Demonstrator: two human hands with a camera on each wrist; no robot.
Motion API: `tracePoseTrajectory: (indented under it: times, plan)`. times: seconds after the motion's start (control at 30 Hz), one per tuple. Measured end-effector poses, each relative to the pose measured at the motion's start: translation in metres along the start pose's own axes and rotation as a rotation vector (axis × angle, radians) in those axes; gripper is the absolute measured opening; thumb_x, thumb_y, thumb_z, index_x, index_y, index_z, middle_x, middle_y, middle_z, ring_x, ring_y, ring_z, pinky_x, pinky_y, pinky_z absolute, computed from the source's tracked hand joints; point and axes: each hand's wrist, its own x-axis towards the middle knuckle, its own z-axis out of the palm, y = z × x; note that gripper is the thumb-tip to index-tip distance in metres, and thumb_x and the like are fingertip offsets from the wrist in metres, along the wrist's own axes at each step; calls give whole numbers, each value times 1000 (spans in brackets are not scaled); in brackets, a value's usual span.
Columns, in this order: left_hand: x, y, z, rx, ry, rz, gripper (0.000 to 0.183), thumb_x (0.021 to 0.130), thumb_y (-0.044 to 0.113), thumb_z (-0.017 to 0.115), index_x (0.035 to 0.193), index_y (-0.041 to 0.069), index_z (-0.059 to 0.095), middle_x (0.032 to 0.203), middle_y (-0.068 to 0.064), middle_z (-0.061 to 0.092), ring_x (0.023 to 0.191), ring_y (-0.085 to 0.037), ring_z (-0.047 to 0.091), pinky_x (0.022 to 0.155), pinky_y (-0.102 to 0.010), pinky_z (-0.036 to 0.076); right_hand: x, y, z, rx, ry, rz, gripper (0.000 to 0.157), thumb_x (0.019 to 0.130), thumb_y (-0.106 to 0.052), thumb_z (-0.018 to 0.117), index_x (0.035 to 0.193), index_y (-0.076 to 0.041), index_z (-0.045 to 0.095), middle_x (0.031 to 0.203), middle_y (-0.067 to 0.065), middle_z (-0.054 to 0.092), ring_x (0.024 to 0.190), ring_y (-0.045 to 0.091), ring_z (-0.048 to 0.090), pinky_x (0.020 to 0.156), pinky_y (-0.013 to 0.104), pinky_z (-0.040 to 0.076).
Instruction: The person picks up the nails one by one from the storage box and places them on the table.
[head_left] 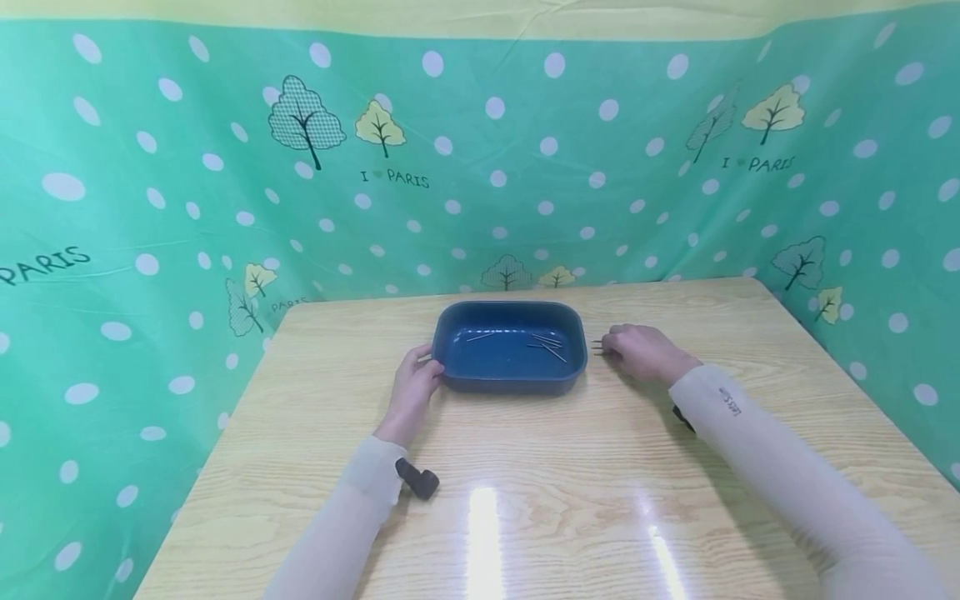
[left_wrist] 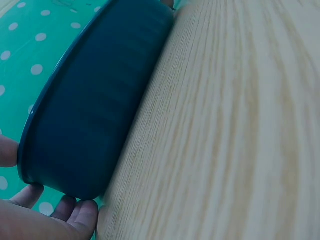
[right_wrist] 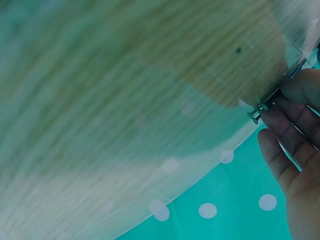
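Observation:
A dark blue rectangular basin [head_left: 510,386] with rounded corners rests on the table, several thin metal nails [head_left: 551,340] lying in its right part and another thin one [head_left: 481,337] at its left. At the basin's left end, my left hand [head_left: 416,383] holds the wall and rim; in the left wrist view its fingertips [left_wrist: 88,210] press on the outer side. To the right of the basin, my right hand [head_left: 641,352] pinches a few nails [right_wrist: 257,113] between thumb and fingers, close over the tabletop. Their flat heads show in the right wrist view.
The wood-grain table [head_left: 525,467] reflects light in its front part. A green polka-dot cloth [head_left: 480,167] hangs behind the table and along both sides. Each wrist carries a black strap [head_left: 417,479].

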Motion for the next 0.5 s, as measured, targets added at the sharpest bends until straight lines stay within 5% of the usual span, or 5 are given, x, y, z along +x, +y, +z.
tracePoseTrajectory:
  times: [0.5]
  plan:
    - [-1, 1, 1, -2, 3, 3, 45, 81, 8, 50, 125, 8, 42, 127, -13, 45, 116, -24, 46, 98, -29, 40, -1, 0, -3, -3, 24, -28, 4, 77, -9, 66, 79, -12, 65, 73, -4, 55, 65, 13, 55, 60, 32, 51]
